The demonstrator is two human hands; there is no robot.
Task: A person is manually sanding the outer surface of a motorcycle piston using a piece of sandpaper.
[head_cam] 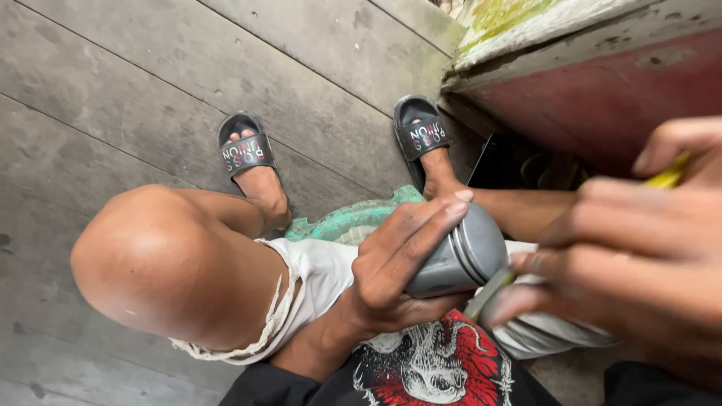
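Note:
My left hand (395,259) is wrapped around a grey metal cylinder with grooves near its rim (462,252), holding it over my lap. My right hand (639,240), close to the camera and blurred, grips a thin tool with a yellow handle (669,177); its grey blade (489,289) touches the cylinder's lower edge. I am seated, knees bent, in white frayed shorts (316,278) and a black shirt with a red and white print (429,365).
Both feet wear black slide sandals (247,150) on a grey plank floor (113,90). A green worn object (353,218) lies under my legs. A red and white painted ledge (602,83) rises at the right, with dark items beneath it.

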